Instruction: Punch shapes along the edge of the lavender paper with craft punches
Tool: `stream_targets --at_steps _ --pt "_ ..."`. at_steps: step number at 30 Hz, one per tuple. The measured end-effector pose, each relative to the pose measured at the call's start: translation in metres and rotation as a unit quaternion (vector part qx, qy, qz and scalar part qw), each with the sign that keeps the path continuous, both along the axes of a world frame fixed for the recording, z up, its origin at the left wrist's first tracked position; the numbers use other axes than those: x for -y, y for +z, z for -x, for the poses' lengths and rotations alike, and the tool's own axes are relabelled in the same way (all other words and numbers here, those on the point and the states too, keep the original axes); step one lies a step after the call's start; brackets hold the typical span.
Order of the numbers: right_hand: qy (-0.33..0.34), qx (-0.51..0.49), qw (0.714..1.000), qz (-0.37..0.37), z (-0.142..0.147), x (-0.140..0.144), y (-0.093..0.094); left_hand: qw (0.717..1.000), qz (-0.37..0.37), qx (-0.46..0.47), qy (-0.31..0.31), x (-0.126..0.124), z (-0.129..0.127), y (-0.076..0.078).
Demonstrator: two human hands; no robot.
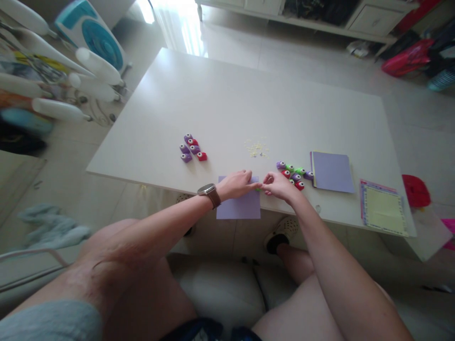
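A purple sheet of paper (239, 208) hangs partly over the table's near edge. My left hand (237, 183), with a watch on its wrist, grips the sheet from above, fingers closed and pointing right. A small green paper punch (258, 189) shows at the sheet's right edge, mostly covered by fingers. My right hand (275, 186) is closed in a pinch at this punch, its fingertips meeting those of my left hand. Just beyond lie tiny pale yellow paper cutouts (256, 148). Several purple, green and red punches (295, 177) sit right of my right hand.
More purple and red punches (194, 148) lie left on the white table (249, 104). A stack of purple paper (332, 173) and a yellow patterned pad (384, 208) are at the right. A blue and white fan (101, 40) stands on the floor.
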State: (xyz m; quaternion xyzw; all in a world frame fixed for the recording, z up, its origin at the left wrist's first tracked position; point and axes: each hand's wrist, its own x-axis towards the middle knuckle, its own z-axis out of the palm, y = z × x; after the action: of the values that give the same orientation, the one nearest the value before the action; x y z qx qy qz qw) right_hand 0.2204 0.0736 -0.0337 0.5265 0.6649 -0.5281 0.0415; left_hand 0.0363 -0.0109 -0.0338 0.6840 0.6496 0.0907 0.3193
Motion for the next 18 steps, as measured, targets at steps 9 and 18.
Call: stream_targets --at_steps 9,18 --pt "0.047 0.045 0.995 -0.075 0.0049 -0.0022 -0.0024 0.999 0.012 -0.038 0.017 -0.0017 -0.0080 -0.0047" --pt "0.066 0.068 0.993 -0.077 0.0092 -0.0024 -0.0008 0.998 0.053 -0.038 0.025 -0.0092 -0.0085 -0.0032"
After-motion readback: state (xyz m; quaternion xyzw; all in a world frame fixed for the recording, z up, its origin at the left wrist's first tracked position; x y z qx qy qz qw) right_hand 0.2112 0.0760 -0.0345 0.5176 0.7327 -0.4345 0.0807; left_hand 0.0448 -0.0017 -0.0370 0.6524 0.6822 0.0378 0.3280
